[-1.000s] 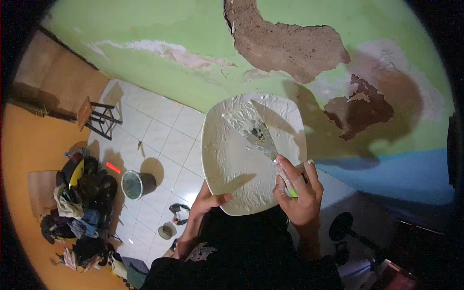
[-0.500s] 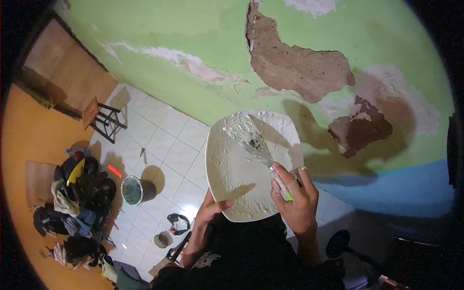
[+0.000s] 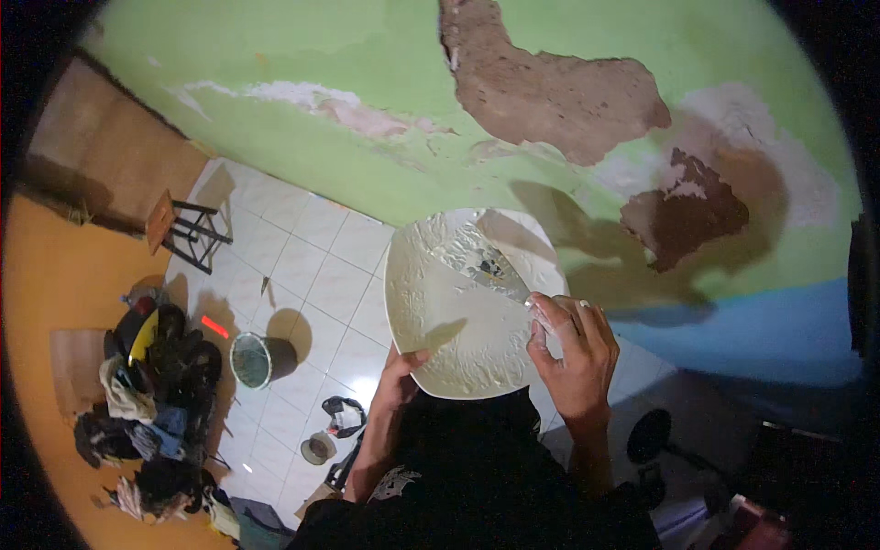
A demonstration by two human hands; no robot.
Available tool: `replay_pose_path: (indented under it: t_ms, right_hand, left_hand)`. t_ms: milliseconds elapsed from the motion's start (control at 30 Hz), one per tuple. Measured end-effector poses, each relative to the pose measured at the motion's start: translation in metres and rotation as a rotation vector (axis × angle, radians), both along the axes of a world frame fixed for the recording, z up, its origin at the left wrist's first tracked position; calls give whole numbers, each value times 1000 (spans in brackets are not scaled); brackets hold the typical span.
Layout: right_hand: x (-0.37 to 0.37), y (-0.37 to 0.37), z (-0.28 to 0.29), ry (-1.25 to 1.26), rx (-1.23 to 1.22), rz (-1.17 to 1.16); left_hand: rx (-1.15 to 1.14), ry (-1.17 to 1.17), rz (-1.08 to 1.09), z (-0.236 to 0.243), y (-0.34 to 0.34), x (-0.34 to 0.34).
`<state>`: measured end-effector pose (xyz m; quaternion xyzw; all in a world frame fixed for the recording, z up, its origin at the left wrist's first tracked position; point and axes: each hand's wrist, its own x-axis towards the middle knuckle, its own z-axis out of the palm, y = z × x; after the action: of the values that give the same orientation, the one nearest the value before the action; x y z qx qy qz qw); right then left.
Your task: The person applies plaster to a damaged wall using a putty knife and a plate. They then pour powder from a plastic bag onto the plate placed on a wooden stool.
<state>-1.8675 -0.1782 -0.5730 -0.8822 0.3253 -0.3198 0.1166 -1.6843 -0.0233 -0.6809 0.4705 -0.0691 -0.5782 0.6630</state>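
My left hand (image 3: 400,378) grips the lower left rim of a white, rounded-square plate (image 3: 458,316), thumb on top and the other fingers hidden beneath. White paste is smeared over the plate, thickest near its rim. In my right hand (image 3: 575,353) is a putty knife (image 3: 504,275), its handle mostly covered by my closed fingers. The wide blade lies over the plate's upper part, coated with white paste and dark spots. Beyond the plate stands a green wall (image 3: 367,55) with a large bare brown patch (image 3: 568,101) and a smaller, darker one (image 3: 683,215).
On the tiled floor at left stand a bucket (image 3: 252,360) and a wooden stool (image 3: 188,231). A heap of clothes (image 3: 151,403) lies by the orange wall. Nearer are a small cup (image 3: 317,448) and a plastic bag (image 3: 344,417). A dark round-topped object (image 3: 649,435) stands at right.
The plate has shifted slightly up and left. My right hand has moved a little right and up with the putty knife, whose blade is turned flatter across the plate. The view has shifted slightly.
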Motion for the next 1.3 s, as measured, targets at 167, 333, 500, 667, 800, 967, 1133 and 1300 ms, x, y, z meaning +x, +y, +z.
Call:
replay_pose_path:
  t_ms: [167, 333, 500, 667, 800, 967, 1133, 1300]
  right_hand:
    - [-29, 17, -6, -170, 212, -139]
    - [-84, 22, -25, -591, 810, -319]
    - [-143, -1, -67, -786, 742, -533]
    - [-192, -71, -127, -771, 634, -588]
    - [-197, -141, -122, -607, 410, -587]
    - [-212, -188, -127, -664, 388, -505]
    - [-268, -186, -183, -743, 447, -495]
    - [-229, -196, -127, -668, 437, -419]
  left_hand:
    - [0, 8, -59, -34, -5, 12]
    - [-28, 22, -34, -40, -2, 20]
    - [-36, 1, -76, -48, -11, 35]
    - [-39, -17, -58, -44, -24, 27]
    - [22, -8, -18, -39, -28, 17]
    - [-2, -9, -35, -34, -25, -1]
    - [-20, -58, 81, -21, -30, -32]
    - [-7, -97, 92, -17, -39, -48]
